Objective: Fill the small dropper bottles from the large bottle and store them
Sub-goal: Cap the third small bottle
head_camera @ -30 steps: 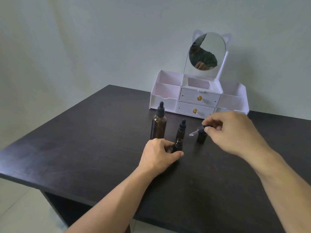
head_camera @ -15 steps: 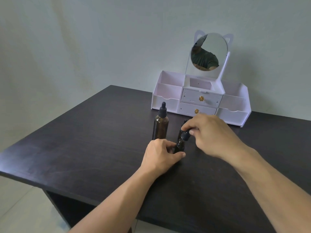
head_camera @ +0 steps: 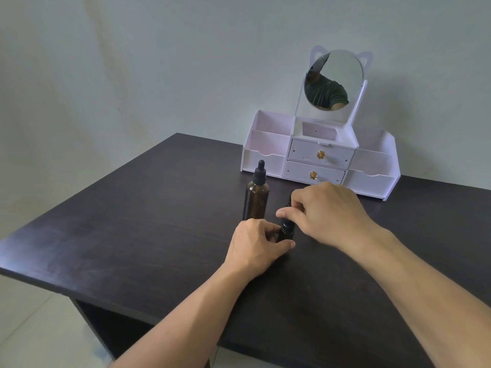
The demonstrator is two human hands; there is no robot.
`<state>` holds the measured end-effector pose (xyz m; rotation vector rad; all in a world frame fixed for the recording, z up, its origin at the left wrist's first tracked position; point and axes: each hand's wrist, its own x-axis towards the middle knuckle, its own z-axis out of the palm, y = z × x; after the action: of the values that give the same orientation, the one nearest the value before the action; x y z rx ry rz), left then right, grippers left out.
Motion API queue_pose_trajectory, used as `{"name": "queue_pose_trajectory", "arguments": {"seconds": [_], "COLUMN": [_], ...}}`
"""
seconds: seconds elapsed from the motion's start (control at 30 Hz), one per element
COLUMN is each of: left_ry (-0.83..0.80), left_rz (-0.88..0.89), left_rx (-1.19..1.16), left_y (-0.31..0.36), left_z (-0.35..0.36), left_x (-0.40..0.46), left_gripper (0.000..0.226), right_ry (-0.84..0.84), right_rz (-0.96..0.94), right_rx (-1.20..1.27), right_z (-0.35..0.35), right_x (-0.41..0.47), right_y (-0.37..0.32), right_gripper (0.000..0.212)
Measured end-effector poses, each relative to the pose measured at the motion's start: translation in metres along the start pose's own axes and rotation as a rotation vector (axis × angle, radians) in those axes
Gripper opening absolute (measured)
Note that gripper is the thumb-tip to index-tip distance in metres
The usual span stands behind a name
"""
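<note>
The large amber bottle (head_camera: pixel 256 198) with a black dropper cap stands upright on the dark table (head_camera: pixel 138 224). Just right of it, my left hand (head_camera: pixel 256 244) grips the body of a small dark dropper bottle (head_camera: pixel 287 231) standing on the table. My right hand (head_camera: pixel 326 212) is over the top of that bottle and pinches its black dropper cap, which sits on the neck. Other small bottles are hidden behind my right hand.
A white organiser (head_camera: pixel 321 158) with open side compartments, two small drawers with gold knobs and a cat-eared mirror (head_camera: pixel 333 79) stands at the back of the table by the wall. The table's front edge runs near my forearms.
My right hand carried the dropper cap from the right over to the bottle held by my left hand and lowered it onto the neck. The left hand stayed put.
</note>
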<state>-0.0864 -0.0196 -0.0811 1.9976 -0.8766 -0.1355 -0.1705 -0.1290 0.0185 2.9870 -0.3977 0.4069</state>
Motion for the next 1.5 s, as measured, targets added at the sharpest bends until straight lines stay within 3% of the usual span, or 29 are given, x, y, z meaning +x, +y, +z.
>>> {"name": "queue_pose_trajectory", "arguments": {"seconds": [0.1,0.2,0.27,0.37,0.47,0.6,0.73,0.93,1.07,1.2,1.4,1.5], "left_ry": [-0.002,-0.014,-0.017,-0.016,-0.012,-0.007,-0.006,-0.017,-0.012,-0.014,-0.032,-0.037], "left_rz": [0.002,0.010,0.011,0.012,0.009,0.014,0.016,0.024,0.031,0.027,0.041,0.049], "left_rx": [-0.009,-0.007,-0.009,0.005,0.008,0.007,0.013,0.008,0.001,0.010,0.028,0.048], "left_y": [0.000,0.000,0.000,0.000,0.000,-0.001,-0.001,-0.003,-0.003,-0.003,-0.001,0.000], "left_z": [-0.001,-0.001,-0.001,0.000,0.000,0.000,0.000,0.001,0.001,0.001,0.000,0.001], "left_x": [-0.001,0.000,0.000,0.000,0.000,0.000,0.001,0.001,0.002,0.001,-0.001,-0.001], "left_gripper": [0.036,0.031,0.030,0.028,0.023,0.024,0.025,0.024,0.024,0.021,0.021,0.026], "right_ry": [-0.016,-0.159,-0.206,-0.097,-0.078,-0.152,-0.124,-0.231,-0.200,-0.157,-0.102,-0.094], "right_rz": [0.027,0.008,-0.012,-0.011,0.014,-0.032,-0.019,-0.039,-0.018,-0.016,0.034,0.092], "right_rx": [-0.009,0.254,0.296,0.200,0.142,0.266,0.193,0.270,0.218,0.119,0.417,0.447], "right_z": [-0.004,-0.009,-0.007,0.001,0.003,0.003,0.005,0.006,0.011,0.018,0.033,0.046], "right_x": [0.000,-0.003,-0.006,-0.004,-0.002,-0.003,-0.002,-0.002,-0.001,-0.005,-0.021,-0.039], "right_y": [0.002,0.008,0.008,0.008,0.011,0.010,0.009,0.008,0.006,0.003,0.017,0.036], "right_gripper": [0.043,0.017,0.024,0.002,0.022,0.024,0.007,0.024,0.014,0.021,0.023,0.026]}}
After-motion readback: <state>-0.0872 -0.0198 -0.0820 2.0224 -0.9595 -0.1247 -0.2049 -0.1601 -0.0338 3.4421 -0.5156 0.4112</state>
